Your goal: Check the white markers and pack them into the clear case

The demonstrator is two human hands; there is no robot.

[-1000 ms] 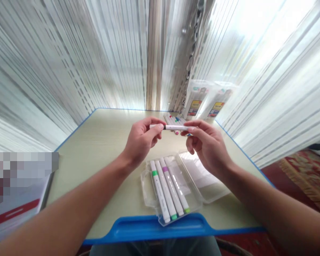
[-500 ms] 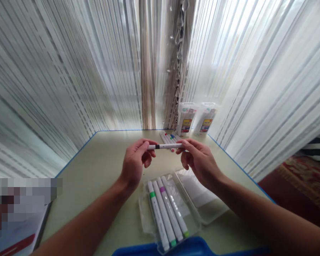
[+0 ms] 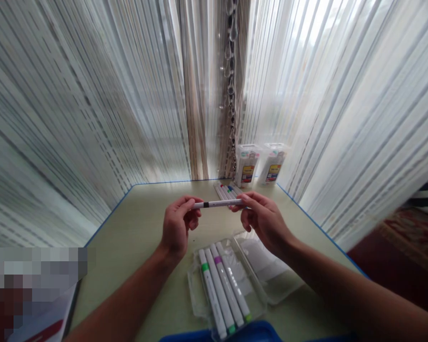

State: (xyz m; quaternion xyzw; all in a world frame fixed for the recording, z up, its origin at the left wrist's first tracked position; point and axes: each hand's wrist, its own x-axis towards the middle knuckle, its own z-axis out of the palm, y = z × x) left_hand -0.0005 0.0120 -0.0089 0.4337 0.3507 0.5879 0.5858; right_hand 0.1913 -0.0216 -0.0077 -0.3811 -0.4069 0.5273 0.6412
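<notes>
While a clear case (image 3: 251, 292) lies open, both hands (image 3: 177, 225) (image 3: 267, 217) — half-curled — pinch one marker (image 3: 221, 204) near its ends.

Smooth plastic on the pen (image 3: 217, 204), and look below, glossy streaks down the markers (image 3: 228, 289)! The case (image 3: 199, 304): clear, shiny plastic. The bench (image 3: 128, 228) shows a smooth, satiny top with plastic-looking trim (image 3: 260, 332); behind it, stringy cloth in the curtain (image 3: 110, 95); a rough, woven rug (image 3: 421, 232).
</notes>
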